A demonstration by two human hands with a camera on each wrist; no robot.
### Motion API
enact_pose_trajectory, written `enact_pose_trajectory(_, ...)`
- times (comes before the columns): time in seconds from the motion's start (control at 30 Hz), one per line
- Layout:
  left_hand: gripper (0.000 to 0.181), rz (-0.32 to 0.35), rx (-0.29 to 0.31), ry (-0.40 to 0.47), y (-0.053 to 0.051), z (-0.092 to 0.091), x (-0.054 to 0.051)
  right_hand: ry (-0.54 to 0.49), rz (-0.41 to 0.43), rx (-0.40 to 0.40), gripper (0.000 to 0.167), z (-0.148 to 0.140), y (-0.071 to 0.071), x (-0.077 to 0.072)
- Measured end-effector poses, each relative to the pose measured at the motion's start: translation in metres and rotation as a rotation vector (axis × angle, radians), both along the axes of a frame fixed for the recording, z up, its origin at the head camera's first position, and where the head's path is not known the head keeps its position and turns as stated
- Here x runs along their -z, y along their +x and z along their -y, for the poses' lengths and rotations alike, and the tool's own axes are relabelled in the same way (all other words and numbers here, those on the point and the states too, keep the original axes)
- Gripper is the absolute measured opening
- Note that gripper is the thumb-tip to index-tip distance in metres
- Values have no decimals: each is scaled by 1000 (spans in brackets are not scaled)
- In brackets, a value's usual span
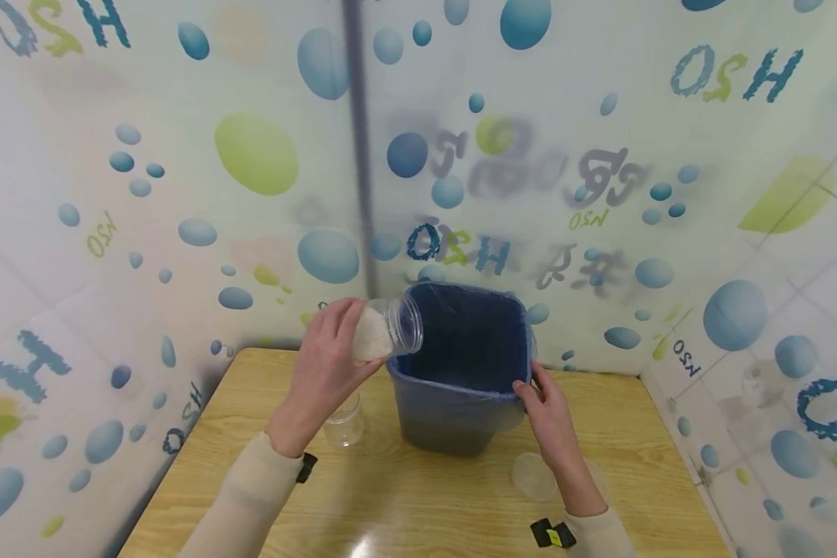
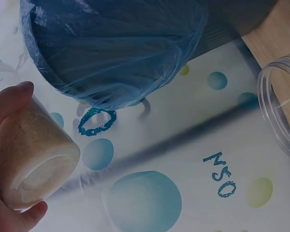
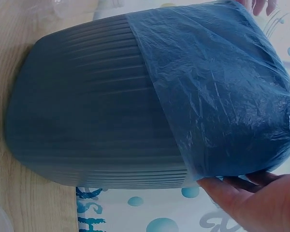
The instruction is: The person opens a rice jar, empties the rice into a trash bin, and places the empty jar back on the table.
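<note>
In the head view my left hand (image 1: 324, 360) grips a clear jar (image 1: 373, 333) partly filled with pale, powdery or grainy stuff. The jar lies tilted on its side, its uncovered mouth at the left rim of a dark bin (image 1: 442, 430). In the left wrist view the jar's base (image 2: 43, 174) faces the camera, with thumb and fingers round its side. A thin blue plastic bag (image 3: 217, 92) lines the bin and folds over its rim. My right hand (image 1: 551, 422) pinches the bin's right rim through the bag, thumb outside. The bin stands upright on the table.
A second clear jar (image 1: 345, 426) stands left of the bin, partly behind my left arm. A round translucent lid (image 1: 532, 478) lies right of the bin; another (image 1: 597, 479) is partly behind my right forearm. Bubble-patterned sheeting (image 1: 258, 201) rises behind the wooden table (image 1: 404, 511).
</note>
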State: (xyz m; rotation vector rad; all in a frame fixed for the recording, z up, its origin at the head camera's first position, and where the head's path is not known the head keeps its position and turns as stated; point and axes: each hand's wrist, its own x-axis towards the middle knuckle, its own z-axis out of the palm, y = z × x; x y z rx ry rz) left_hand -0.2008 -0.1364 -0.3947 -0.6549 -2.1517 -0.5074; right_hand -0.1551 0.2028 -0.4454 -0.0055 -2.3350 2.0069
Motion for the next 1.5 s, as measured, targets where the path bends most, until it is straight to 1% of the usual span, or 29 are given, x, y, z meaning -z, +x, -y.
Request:
enact_pose_trajectory(0.27,95,-11,-6,-81,-3,-6,-6,6,13,9,58,0,0,1)
enact_pose_trajectory(0.43,92,-12,-11,-111,-3,-9,-9,0,14,14,58,1,0,0)
enact_pose_trajectory(0.63,91,-8,-7,-129,-5,-11,-9,-2,5,17,57,1,0,1)
enact_pose_trajectory(0.8,91,7,-16,-181,-5,-12,-10,4,-1,15,57,0,-1,3)
enact_pose_trajectory(0.93,93,-4,-13,-215,-6,-13,-10,12,-3,7,57,-1,-1,3)
enact_pose_trajectory(1.13,94,-27,-2,-235,-8,-15,-10,16,-11,4,57,0,-1,4)
enact_pose_trajectory(1.5,92,-43,-8,-298,-9,-18,-14,9,-16,4,58,0,0,5)
